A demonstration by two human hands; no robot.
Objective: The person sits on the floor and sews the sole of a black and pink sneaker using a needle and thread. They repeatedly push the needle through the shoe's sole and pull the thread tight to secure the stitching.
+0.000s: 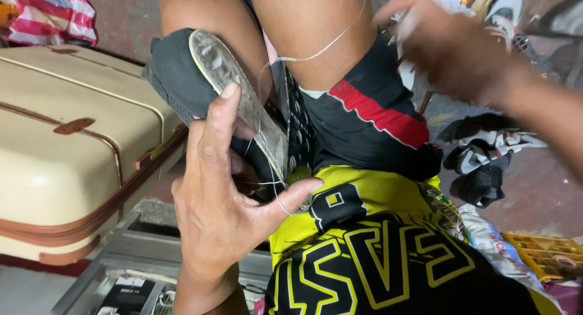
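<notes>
Black shoe lies sole-up between the knees, long axis slanting away; left hand clamps it, blurred right hand pulls white thread taut, grip unclear.

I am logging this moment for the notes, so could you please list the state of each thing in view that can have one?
black shoe: sole up, wedged between the knees, steadied by the left hand.
white thread: pulled taut from the sole toward the right hand.
right hand: raised, blurred; grip unclear.
cream suitcase: shut, lying flat.
yellow crate: flat on the floor.
</notes>
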